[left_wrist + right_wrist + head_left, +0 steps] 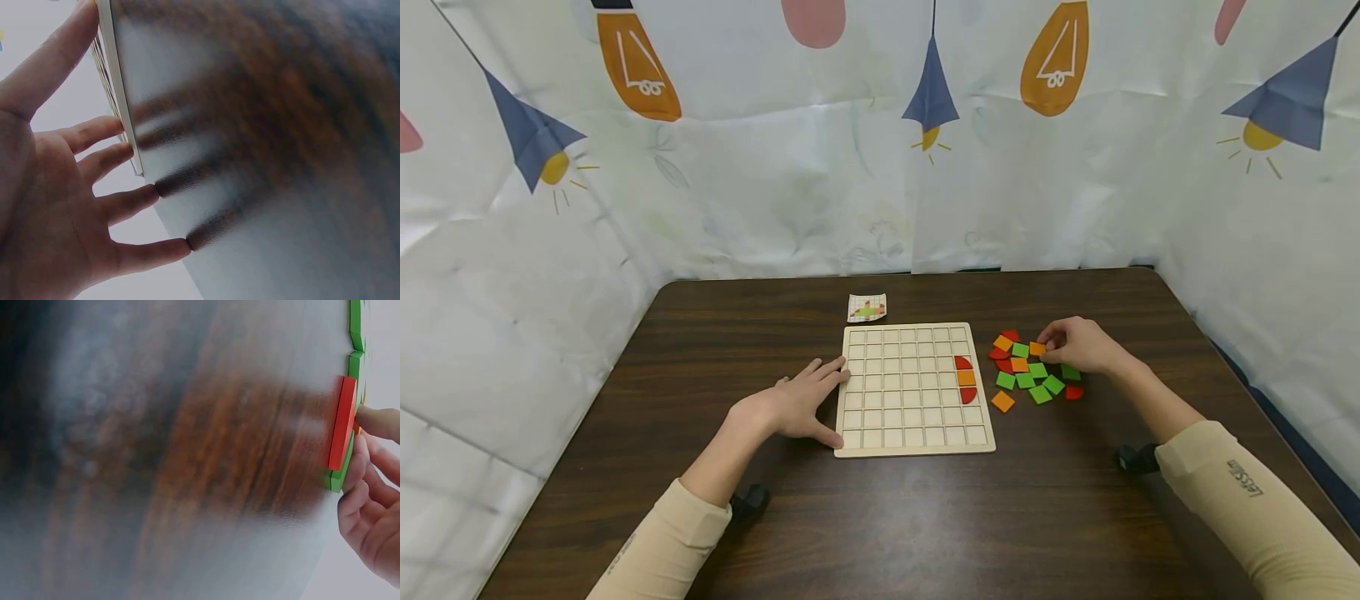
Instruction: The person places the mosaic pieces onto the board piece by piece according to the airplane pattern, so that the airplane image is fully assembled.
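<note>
Clock reference: head view, with 12 o'clock at the far edge of the wood-grain table [887,525].

Left hand [801,400]: rests at 9 o'clock of the gridded board [892,381]. Fingers straight and spread; thumb against the board at 8 o'clock, fingertips between 9 and 10 o'clock. Per left wrist view: contact of two fingertips with the board's rim, of two more with the tabletop.

Right hand [1081,344]: reaches in at 2 o'clock of the loose pile [1026,381]. Fingers bent, with thumb and fingertip closed in a pinch on an orange square [1037,348] at 12 o'clock of the pile. Per right wrist view: only a sliver of orange visible at the pinch, behind red and green pieces.

Board: lies flat. Holds three pieces in the column along the 3 o'clock edge, in order from 12 toward 6: far red piece [963,362], inset orange square [966,377], near red piece [968,395].

Pile: lies at 3 o'clock of the board, just beside it. Contains green squares, orange squares and rounded red pieces. Outlying orange tile [1003,402] at 7 o'clock; outlying red piece [1074,392] at 4 o'clock.

Pattern card [867,310]: lies at 11 o'clock, just beyond the board. Shows a green, orange and red figure on a grid.
</note>
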The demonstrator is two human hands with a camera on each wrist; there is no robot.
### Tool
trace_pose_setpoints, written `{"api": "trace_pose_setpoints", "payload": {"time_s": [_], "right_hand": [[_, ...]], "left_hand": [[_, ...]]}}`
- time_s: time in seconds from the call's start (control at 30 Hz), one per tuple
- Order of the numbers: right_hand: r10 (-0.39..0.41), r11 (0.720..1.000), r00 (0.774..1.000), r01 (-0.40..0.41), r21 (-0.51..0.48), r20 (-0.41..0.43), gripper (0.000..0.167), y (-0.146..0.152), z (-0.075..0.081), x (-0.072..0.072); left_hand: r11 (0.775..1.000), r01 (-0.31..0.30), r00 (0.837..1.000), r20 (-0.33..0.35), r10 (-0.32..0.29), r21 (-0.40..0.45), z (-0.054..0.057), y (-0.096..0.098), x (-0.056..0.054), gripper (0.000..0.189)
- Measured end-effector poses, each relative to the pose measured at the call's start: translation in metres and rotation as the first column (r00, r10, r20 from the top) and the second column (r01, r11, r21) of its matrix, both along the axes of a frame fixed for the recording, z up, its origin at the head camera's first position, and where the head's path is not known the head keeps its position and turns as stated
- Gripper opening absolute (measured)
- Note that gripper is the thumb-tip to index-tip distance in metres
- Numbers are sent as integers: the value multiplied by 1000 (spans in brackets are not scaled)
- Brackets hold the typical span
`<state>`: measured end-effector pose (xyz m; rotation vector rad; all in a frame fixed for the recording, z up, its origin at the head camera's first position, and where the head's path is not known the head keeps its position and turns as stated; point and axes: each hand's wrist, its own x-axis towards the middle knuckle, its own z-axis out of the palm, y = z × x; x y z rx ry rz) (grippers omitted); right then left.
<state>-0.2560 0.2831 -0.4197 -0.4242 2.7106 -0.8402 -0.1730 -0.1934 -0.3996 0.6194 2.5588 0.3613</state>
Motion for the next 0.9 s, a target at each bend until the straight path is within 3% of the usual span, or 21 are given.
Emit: {"api": "trace_pose_setpoints", "payload": {"time_s": [0.27,0.9], "right_hand": [[-6,1000,1000,5,12,11,26,-2,3,-1],[30,999,995,-31,-10,-95,23,-18,13,5]], "left_hand": [[1000,0,1000,3,0,5,1,0,0,104],[1000,1,1000,6,-1,12,0,0,0,104]]}}
